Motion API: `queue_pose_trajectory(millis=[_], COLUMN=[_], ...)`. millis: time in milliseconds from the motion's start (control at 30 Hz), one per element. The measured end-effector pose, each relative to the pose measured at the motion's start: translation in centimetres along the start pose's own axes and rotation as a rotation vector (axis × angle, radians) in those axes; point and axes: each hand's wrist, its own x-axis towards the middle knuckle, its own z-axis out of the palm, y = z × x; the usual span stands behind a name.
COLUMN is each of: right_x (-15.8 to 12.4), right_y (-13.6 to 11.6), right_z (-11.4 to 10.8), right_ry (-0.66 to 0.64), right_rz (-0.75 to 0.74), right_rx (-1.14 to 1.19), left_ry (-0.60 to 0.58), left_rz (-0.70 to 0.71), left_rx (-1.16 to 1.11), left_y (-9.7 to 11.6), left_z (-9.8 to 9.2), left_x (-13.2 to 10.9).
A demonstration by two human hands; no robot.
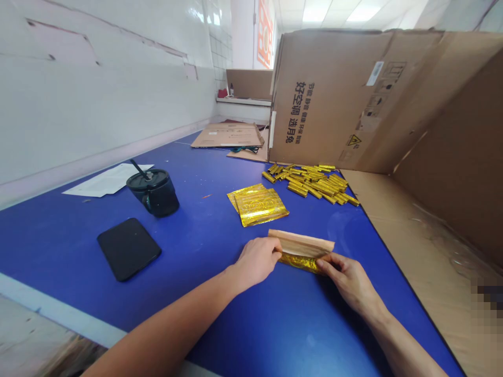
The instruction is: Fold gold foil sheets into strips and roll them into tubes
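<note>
A tan paper strip [302, 242] lies on the blue table [220, 324] with a gold foil piece [301, 261] rolled along its near edge. My left hand [257, 259] is closed on the left end of that foil roll. The fingertips of my right hand [348, 280] pinch its right end. Just beyond lies a small stack of flat gold foil sheets [257, 204]. Farther back is a heap of several finished gold rolls [312, 183].
A black lidded cup with a straw [154, 192] and a black phone [129, 247] sit to the left, with white paper [108, 179] behind. A big opened cardboard box [353, 99] stands at the back right, its flap [416, 246] covering the table's right side.
</note>
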Motion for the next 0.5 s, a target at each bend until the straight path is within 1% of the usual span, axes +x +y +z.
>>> queue_pose_trajectory(millis=[167, 333, 500], right_x=[-0.1, -0.2, -0.3], right_y=[-0.3, -1.1, -1.6], right_z=[0.2, 0.3, 0.3], right_ry=[0.053, 0.059, 0.045], right_rz=[0.037, 0.086, 0.107], right_rx=[-0.126, -0.287, -0.372], left_ry=[-0.008, -0.023, -0.020], left_rz=[-0.033, -0.053, -0.048], left_rx=[0.063, 0.134, 0.213], left_y=[0.3, 0.6, 0.8], left_z=[0.1, 0.2, 0.1], left_x=[-0.2, -0.3, -0.1])
